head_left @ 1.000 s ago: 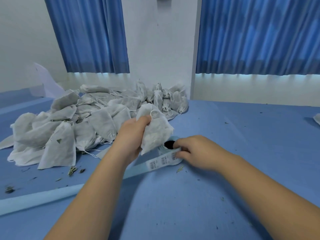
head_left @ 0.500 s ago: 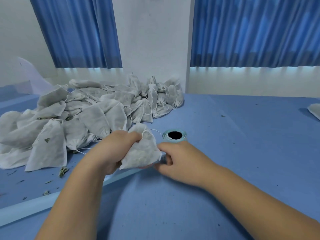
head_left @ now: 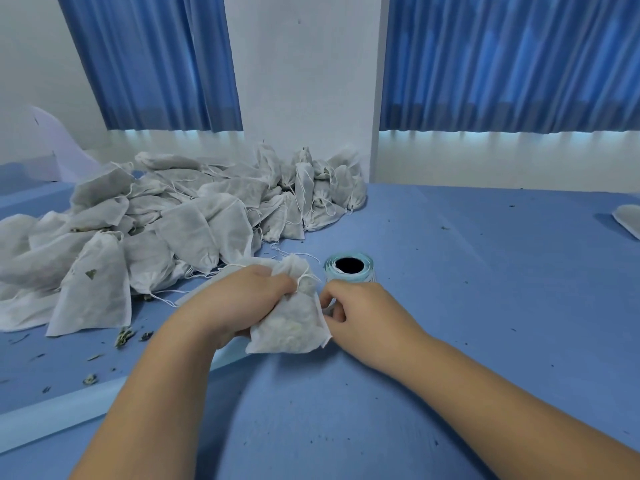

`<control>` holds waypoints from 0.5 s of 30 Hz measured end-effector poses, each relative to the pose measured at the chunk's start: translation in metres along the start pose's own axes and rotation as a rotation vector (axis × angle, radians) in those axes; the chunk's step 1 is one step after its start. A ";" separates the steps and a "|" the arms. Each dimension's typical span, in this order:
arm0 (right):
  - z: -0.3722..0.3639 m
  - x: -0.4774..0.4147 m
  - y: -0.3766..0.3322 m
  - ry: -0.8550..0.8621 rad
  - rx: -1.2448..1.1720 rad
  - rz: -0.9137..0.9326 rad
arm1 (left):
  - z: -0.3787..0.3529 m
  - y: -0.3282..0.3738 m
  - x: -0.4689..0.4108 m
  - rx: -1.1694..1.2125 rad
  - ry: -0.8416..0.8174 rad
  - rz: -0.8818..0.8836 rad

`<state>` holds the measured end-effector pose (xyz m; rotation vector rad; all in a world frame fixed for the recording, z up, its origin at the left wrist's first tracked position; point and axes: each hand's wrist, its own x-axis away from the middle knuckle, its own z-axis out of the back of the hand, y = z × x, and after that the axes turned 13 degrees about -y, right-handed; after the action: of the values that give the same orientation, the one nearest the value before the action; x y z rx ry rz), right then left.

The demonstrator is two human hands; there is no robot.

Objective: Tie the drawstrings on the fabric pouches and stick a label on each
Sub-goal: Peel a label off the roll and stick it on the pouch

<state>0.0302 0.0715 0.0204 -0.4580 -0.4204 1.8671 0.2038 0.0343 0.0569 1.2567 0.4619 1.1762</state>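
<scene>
My left hand grips a white fabric pouch by its gathered neck, and the pouch's bottom rests on the blue table. My right hand is curled against the pouch's right edge, thumb and forefinger pinching what looks like a small white label. Just behind both hands stands the label roll, pale blue with a dark core. Its backing strip trails off to the lower left under my left forearm.
A big pile of several white pouches fills the table's left and back. Another pouch lies at the right edge. Dried herb crumbs are scattered at the left front. A white sheet leans at the far left.
My left hand has brought the pouch down from above the roll to the table. My right hand has come off the label strip by the roll and moved to the pouch's right edge.
</scene>
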 end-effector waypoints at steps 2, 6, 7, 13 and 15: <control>0.001 0.000 0.000 -0.004 -0.008 0.000 | 0.000 0.000 0.000 -0.015 0.007 0.006; 0.001 0.000 0.000 0.004 -0.040 0.004 | 0.000 0.001 0.002 -0.032 -0.016 0.004; 0.001 0.000 0.000 0.009 -0.043 0.000 | 0.000 0.001 0.002 -0.036 -0.018 -0.001; -0.003 -0.002 0.000 0.053 -0.049 0.012 | -0.001 0.002 0.004 -0.080 -0.016 -0.017; -0.004 -0.002 0.000 0.059 -0.056 0.004 | 0.000 0.002 0.004 -0.094 -0.022 -0.014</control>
<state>0.0328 0.0702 0.0176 -0.5504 -0.4331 1.8447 0.2040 0.0374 0.0599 1.1828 0.3945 1.1578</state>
